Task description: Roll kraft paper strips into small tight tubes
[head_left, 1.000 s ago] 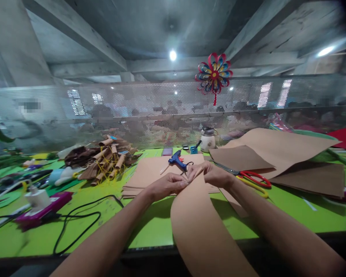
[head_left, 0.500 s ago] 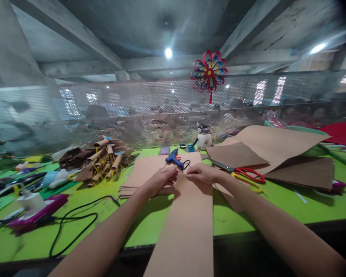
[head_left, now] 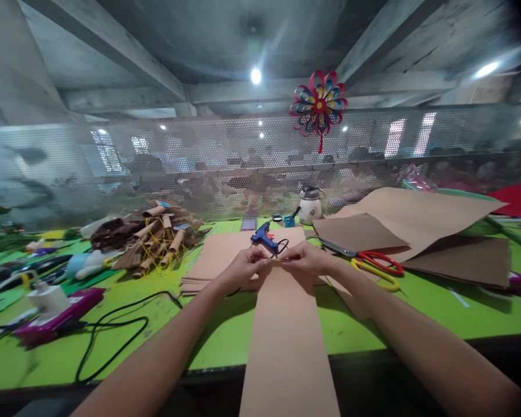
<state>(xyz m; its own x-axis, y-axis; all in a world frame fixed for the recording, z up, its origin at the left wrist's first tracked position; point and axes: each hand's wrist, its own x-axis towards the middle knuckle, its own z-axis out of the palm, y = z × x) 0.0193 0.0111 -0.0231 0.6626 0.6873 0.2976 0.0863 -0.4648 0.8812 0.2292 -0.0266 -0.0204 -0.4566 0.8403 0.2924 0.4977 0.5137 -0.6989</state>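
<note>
The green bench [head_left: 219,341] fills the lower half of the frame, with large brown sheets [head_left: 417,214] spread at centre right. A long tan paper strip [head_left: 289,347] runs from the middle down past the bottom edge. Just beyond sits a stack of tan paper [head_left: 221,249]. I see the left hand [head_left: 245,267] and right hand [head_left: 306,259] near each other, each grip pinching the strip's far end. Scissors [head_left: 351,253] lie right of centre; a blue glue gun [head_left: 263,236] rests near the middle.
</note>
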